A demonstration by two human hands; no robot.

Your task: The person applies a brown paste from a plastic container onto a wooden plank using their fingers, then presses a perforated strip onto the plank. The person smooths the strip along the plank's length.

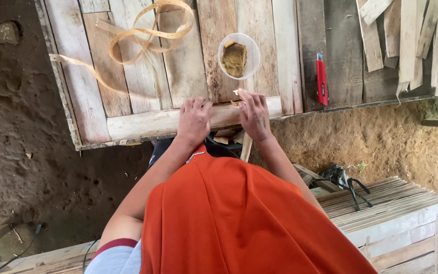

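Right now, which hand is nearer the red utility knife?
Right. The right hand rests at the table's front edge, just left of the red utility knife. The left hand lies farther left, beyond the right hand.

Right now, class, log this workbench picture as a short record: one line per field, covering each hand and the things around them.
left hand: flat, fingers spread, on the front plank
right hand: fingertips pinch a small pale piece, too small to identify
plastic cup: beyond the right hand, holds a brownish lump
red utility knife: right of the cup, on dark boards
curled thin strips: far left of the bench
wood slats: piled at far right
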